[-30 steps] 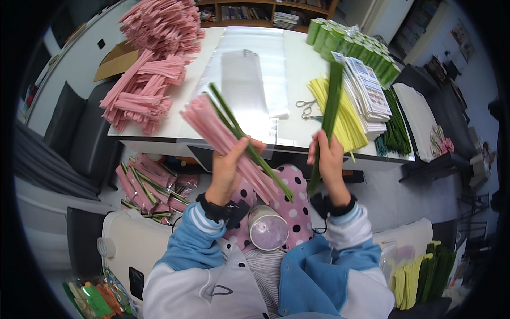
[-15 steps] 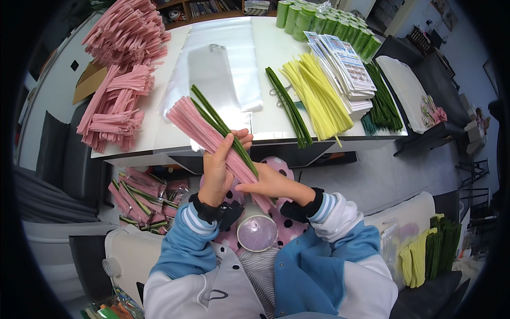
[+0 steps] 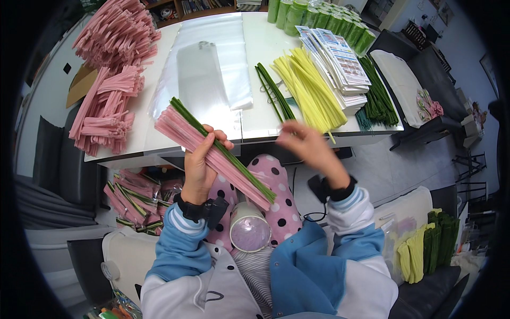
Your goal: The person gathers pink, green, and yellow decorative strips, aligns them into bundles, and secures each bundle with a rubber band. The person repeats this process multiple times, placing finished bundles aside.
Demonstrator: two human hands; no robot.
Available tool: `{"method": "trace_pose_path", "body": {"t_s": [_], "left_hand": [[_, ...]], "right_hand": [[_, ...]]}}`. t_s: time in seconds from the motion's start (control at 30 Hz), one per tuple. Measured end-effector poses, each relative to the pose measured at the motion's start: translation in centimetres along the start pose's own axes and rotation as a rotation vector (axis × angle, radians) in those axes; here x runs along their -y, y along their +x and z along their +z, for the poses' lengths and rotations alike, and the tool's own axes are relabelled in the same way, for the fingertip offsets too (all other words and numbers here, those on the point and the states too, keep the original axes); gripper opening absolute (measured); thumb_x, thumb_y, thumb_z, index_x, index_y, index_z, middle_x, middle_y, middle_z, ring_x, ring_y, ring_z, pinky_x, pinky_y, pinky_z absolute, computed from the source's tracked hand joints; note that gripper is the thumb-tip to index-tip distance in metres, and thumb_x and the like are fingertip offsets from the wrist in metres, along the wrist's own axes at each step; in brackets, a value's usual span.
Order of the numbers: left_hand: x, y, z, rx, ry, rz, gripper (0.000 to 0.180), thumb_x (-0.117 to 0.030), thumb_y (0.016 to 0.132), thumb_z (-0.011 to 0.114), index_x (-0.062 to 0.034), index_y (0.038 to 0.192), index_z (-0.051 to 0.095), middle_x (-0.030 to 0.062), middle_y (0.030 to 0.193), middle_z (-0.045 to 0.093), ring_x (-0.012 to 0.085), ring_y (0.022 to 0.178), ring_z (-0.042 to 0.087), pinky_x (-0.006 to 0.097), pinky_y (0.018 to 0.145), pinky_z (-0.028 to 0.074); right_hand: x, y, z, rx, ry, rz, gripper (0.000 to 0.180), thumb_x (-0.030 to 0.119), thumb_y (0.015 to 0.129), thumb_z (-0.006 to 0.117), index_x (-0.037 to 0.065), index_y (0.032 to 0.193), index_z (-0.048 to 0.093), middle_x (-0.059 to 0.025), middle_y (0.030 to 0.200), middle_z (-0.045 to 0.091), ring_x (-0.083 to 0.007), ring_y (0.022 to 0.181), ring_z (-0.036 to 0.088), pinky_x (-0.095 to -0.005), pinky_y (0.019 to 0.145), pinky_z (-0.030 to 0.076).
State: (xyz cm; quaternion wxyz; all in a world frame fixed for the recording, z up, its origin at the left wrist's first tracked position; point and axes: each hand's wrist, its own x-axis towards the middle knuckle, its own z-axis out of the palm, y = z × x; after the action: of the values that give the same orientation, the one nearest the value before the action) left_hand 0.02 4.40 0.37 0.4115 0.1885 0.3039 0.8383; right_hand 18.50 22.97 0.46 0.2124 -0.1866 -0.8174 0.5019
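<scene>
My left hand [image 3: 199, 165] is wrapped round a slanting bundle of pink pipe cleaners [image 3: 183, 130], above my lap. Several green pipe cleaners [image 3: 228, 157] lie along its upper right side, in the same grip. My right hand [image 3: 308, 146], smeared by motion, is at the table's front edge, over the lower end of a small bunch of dark green pipe cleaners [image 3: 275, 93]. Whether its fingers touch them I cannot tell. A pale cup-like container [image 3: 249, 231] stands between my thighs, below the bundle's lower end.
Yellow pipe cleaners [image 3: 311, 90], stacked printed cards [image 3: 340, 64] and more green stems [image 3: 378, 93] lie on the table's right. Green wrapped rolls [image 3: 324, 24] stand behind. Clear plastic sheets [image 3: 204, 69] cover the middle; pink piles [image 3: 103, 109] fill the left. Bagged bundles [image 3: 138, 199] lie below.
My right hand has let go of the bundle's lower part and moved up and right to the green stems on the table. My left hand still holds the bundle, now slightly farther left.
</scene>
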Motion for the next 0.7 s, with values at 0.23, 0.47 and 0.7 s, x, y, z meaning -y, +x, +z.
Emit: {"method": "trace_pose_path", "body": {"t_s": [0.23, 0.47, 0.7], "left_hand": [[0.1, -0.4, 0.1, -0.078, 0.069, -0.005, 0.021, -0.004, 0.087, 0.055, -0.0006, 0.107, 0.051, 0.0175, 0.094, 0.062, 0.0255, 0.082, 0.065, 0.036, 0.076, 0.053], [0.1, -0.4, -0.5, -0.091, 0.074, -0.007, 0.022, -0.003, 0.086, 0.055, -0.0004, 0.108, 0.051, 0.0176, 0.092, 0.062, 0.0241, 0.079, 0.064, 0.034, 0.072, 0.053], [0.1, -0.7, -0.7, -0.090, 0.040, -0.003, 0.023, -0.003, 0.086, 0.055, -0.0005, 0.108, 0.050, 0.0172, 0.091, 0.062, 0.0233, 0.077, 0.064, 0.033, 0.070, 0.053]], "right_hand": [[-7.2, 6.0, -8.1, -0.609, -1.156, -0.012, 0.019, 0.016, 0.073, 0.069, 0.002, 0.085, 0.062, -0.0127, 0.089, 0.057, -0.0309, 0.088, 0.055, -0.0412, 0.074, 0.045], [-10.7, 7.4, -8.2, -0.685, -1.197, -0.113, 0.012, 0.011, 0.078, 0.058, 0.002, 0.070, 0.060, -0.0126, 0.076, 0.054, -0.0317, 0.075, 0.056, -0.0429, 0.064, 0.046], [-10.0, 7.3, -9.0, -0.863, -0.771, 0.107, 0.019, 0.020, 0.084, 0.055, 0.005, 0.084, 0.066, -0.0139, 0.081, 0.064, -0.0338, 0.075, 0.061, -0.0427, 0.066, 0.047]]}}
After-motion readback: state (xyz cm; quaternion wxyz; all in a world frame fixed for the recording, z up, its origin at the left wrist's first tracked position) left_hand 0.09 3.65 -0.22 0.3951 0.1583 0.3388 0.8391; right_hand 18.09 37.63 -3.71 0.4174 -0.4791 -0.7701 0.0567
